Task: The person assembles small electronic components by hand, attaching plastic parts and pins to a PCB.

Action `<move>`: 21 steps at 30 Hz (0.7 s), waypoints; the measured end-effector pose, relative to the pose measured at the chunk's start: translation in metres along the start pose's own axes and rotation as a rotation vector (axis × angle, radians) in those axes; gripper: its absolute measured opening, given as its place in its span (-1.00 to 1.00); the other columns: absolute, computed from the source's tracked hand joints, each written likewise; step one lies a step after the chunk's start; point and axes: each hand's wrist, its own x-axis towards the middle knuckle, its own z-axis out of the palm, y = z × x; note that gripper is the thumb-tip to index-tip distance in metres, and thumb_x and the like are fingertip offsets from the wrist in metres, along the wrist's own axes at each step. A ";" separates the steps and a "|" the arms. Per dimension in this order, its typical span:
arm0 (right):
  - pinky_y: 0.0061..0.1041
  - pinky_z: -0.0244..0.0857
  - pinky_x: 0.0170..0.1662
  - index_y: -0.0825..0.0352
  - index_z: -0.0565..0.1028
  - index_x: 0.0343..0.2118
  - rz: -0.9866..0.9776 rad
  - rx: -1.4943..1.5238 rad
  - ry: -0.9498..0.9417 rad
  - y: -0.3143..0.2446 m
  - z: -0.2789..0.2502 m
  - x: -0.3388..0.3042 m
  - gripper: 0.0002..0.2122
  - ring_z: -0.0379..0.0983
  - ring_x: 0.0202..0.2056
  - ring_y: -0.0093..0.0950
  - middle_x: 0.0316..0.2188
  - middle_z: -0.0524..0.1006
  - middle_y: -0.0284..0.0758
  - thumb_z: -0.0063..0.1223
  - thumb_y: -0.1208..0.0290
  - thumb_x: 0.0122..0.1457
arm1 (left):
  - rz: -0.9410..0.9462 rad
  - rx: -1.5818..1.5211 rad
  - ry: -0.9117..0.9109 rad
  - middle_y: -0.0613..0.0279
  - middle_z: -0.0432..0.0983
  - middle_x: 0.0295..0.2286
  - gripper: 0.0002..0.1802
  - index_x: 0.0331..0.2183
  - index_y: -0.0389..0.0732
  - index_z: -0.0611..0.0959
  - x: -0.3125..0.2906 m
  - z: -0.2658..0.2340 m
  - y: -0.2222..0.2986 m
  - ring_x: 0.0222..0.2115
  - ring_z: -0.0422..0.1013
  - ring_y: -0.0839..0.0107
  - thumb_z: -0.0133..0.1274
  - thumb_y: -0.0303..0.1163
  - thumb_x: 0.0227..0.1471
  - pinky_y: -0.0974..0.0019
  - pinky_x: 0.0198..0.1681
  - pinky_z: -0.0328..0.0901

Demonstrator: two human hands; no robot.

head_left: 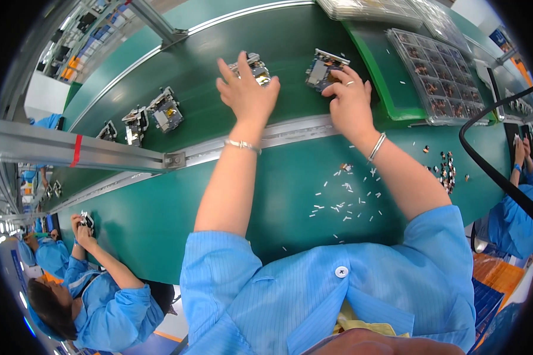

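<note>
My left hand is open, its fingers spread over a small electronic assembly with a circuit board and metal parts. The hand partly covers it, and contact cannot be made out. Further right, my right hand has its thumb and fingers bent around the near right corner of a second circuit-board assembly, with a grey square on top. Both assemblies are on the dark green conveyor belt. The fingertips of my right hand are partly hidden against the second one.
More assemblies sit on the belt's left. A metal post crosses there. Clear compartment trays of small parts stand right, beside a black cable. White slips and loose parts lie on the bench. Co-workers sit either side.
</note>
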 end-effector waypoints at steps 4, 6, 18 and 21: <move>0.00 0.04 0.18 0.28 0.50 -0.41 -0.158 0.250 -0.035 -0.028 -0.025 -0.060 -0.80 0.18 0.17 -0.15 -0.03 0.40 -0.21 0.00 0.70 -0.11 | -0.058 -0.172 -0.202 -0.13 -0.02 0.20 -0.16 0.11 -0.02 0.37 0.016 0.010 -0.006 0.05 0.22 -0.13 0.22 -0.15 -0.28 0.00 0.12 0.15; -0.19 0.17 0.12 0.27 0.48 -0.37 -0.220 0.463 -0.173 -0.042 -0.047 -0.094 -0.77 0.24 0.11 -0.15 -0.06 0.43 -0.22 -0.01 0.72 -0.10 | 0.000 -0.162 -0.171 -0.13 0.01 0.19 -0.19 0.09 -0.07 0.39 0.015 0.010 -0.020 0.06 0.22 -0.10 0.21 -0.17 -0.29 0.05 0.12 0.16; -0.49 0.33 -0.31 0.38 0.47 -0.32 0.415 0.333 -0.110 0.044 -0.121 -0.171 -0.88 0.42 -0.43 -0.42 -0.41 0.46 -0.27 0.08 0.63 0.05 | 0.177 -0.380 -0.232 -0.29 -0.14 0.20 -0.29 0.02 -0.19 0.39 -0.156 -0.084 -0.028 0.04 0.24 -0.15 0.27 -0.38 -0.24 0.10 0.04 0.27; -0.50 0.32 -0.34 0.38 0.47 -0.31 0.451 0.322 -0.179 0.043 -0.119 -0.174 -0.87 0.41 -0.46 -0.45 -0.41 0.46 -0.28 0.11 0.60 0.06 | 0.145 -0.406 -0.234 -0.31 -0.20 0.22 -0.26 0.04 -0.21 0.38 -0.176 -0.093 -0.025 0.03 0.24 -0.11 0.31 -0.37 -0.22 0.07 -0.01 0.28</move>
